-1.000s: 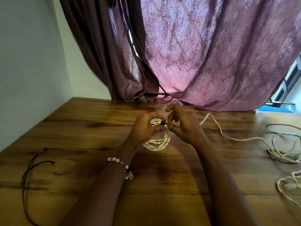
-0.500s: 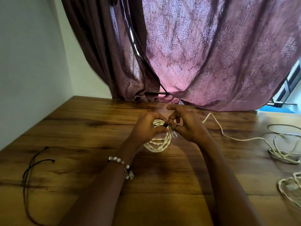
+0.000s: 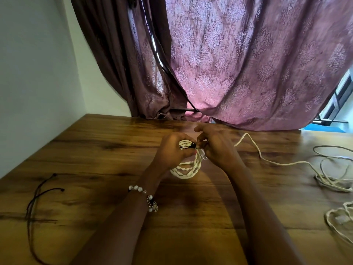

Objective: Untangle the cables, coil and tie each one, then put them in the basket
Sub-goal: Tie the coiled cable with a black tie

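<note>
A coiled white twisted cable (image 3: 188, 168) hangs just above the wooden table (image 3: 95, 159), held at its top by both hands. My left hand (image 3: 172, 150) grips the coil's upper loops. My right hand (image 3: 215, 146) pinches a black tie (image 3: 190, 145) wrapped round the top of the coil; a clear plug (image 3: 203, 156) shows beside its fingers. A loose white cable (image 3: 267, 161) runs from behind my right hand to a tangle of white and grey cables (image 3: 332, 178) at the right. No basket is in view.
Thin black cords (image 3: 36, 197) lie on the table at the left. Another white cable loop (image 3: 340, 220) lies at the right edge. A purple curtain (image 3: 238, 64) hangs behind the table's far edge; a white wall (image 3: 34, 73) borders the left.
My hands stay together on the coil's top; the fingers have shifted slightly around the black tie. The coil and the other cables have not moved.
</note>
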Available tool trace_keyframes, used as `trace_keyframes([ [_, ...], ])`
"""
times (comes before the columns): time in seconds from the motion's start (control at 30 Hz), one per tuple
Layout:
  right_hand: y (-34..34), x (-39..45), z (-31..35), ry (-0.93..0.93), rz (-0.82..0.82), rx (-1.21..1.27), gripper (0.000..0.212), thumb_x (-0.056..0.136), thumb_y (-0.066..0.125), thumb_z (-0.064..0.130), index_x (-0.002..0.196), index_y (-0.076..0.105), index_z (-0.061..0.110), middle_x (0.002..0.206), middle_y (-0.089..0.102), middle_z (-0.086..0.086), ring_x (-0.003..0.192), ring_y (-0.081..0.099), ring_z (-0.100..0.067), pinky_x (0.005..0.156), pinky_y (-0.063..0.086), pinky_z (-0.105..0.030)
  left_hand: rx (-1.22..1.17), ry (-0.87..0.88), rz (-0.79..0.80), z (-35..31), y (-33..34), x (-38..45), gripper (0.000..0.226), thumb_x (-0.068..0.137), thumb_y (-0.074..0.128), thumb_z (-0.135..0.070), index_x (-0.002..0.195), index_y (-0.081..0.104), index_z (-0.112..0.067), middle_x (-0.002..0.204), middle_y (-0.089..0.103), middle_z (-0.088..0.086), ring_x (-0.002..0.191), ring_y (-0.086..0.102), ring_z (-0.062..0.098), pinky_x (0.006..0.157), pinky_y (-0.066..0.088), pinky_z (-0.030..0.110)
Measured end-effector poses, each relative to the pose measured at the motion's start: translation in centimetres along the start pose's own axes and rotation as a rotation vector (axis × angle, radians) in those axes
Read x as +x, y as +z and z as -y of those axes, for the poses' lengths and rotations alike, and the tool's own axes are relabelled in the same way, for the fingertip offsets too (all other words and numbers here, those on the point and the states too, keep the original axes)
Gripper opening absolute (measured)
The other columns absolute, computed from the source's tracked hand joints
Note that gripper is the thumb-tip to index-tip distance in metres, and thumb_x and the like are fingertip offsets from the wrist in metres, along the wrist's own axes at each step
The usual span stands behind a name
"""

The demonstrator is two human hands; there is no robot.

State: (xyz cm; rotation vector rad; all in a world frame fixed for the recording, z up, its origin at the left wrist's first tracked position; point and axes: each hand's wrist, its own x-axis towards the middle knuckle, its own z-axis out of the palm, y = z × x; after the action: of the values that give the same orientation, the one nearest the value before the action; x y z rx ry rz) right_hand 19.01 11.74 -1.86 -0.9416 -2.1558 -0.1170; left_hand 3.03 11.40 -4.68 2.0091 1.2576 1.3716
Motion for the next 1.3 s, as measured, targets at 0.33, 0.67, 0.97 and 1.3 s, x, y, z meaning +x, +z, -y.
trace_keyframes([
  [0.33,1.0,-0.2,-0.2,0.483,-0.119,0.427,0.012,0.073,0.076,-0.003,0.082,0.071,0.004,0.075,0.069,0.000,0.064,0.062,0.000,0.061,0.053,-0.019,-0.136,-0.123,-0.076,0.8,0.0,0.3,0.024,0.068,0.081,-0.006,0.088,0.073,-0.015,0.082,0.073,0.001,0.074,0.069,0.015,0.071,0.057,0.035],
  [0.67,0.1,-0.7,-0.2,0.789,-0.018,0.929,0.009,0.079,0.069,-0.004,0.088,0.073,-0.003,0.078,0.072,-0.015,0.066,0.063,-0.019,0.059,0.053,-0.025,-0.134,-0.067,-0.036,0.2,0.1,0.0,0.027,0.070,0.079,-0.004,0.083,0.071,-0.026,0.079,0.071,-0.012,0.071,0.067,0.002,0.067,0.053,0.018],
  [0.97,-0.6,-0.3,1.3,0.841,-0.062,0.908,0.041,0.084,0.047,-0.022,0.062,0.059,0.010,0.035,0.055,0.012,0.035,0.054,0.003,0.041,0.045,-0.009,-0.117,-0.039,-0.041,0.0,0.4,-0.2,0.026,0.070,0.078,-0.001,0.090,0.072,-0.018,0.077,0.068,-0.011,0.066,0.063,-0.005,0.063,0.050,0.014],
  [1.3,-0.2,-0.6,-0.2,0.841,-0.049,1.110,0.017,0.087,0.057,-0.007,0.096,0.070,0.000,0.085,0.073,-0.012,0.076,0.068,-0.018,0.068,0.058,-0.026,-0.203,-0.107,-0.095,1.1,0.3,0.4,0.026,0.068,0.081,-0.005,0.093,0.072,-0.010,0.089,0.074,0.005,0.081,0.071,0.021,0.075,0.058,0.039],
])
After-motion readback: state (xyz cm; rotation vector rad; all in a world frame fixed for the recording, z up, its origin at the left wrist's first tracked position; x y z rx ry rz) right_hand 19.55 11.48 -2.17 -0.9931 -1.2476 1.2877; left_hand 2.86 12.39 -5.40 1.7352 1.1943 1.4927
